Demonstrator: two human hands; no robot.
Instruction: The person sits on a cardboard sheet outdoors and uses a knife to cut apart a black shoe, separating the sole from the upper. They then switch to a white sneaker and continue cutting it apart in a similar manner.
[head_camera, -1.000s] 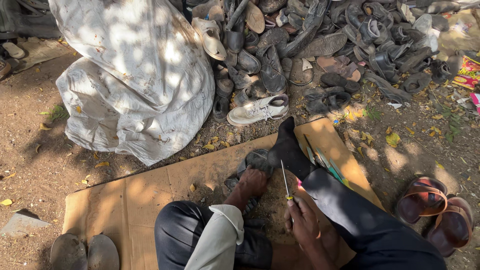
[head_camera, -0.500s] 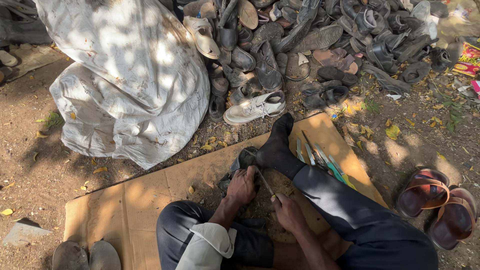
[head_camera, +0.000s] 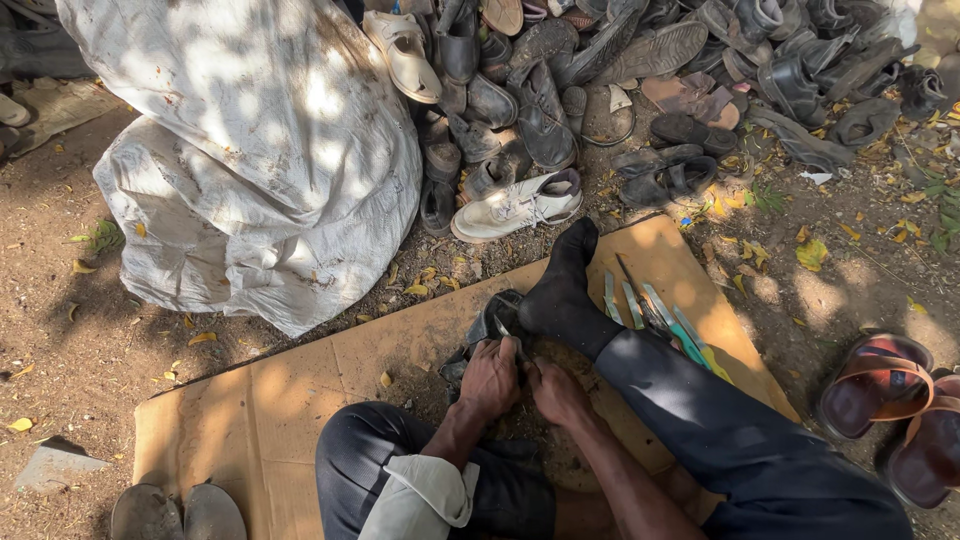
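Note:
I sit on a sheet of cardboard with one leg stretched out. My black-socked foot presses on a dark worn shoe. My left hand grips the shoe's near edge. Close beside it, my right hand is closed around a thin metal tool, whose tip shows at the shoe. Most of the shoe is hidden by my hands and foot.
Several long tools lie on the cardboard beside my leg. A big white sack stands at the back left, with a white shoe and a heap of old shoes behind. Brown sandals sit right, two soles bottom left.
My right hand has brought the thin tool down from upright to the shoe. Both hands have closed in together against my foot, and my view has shifted slightly.

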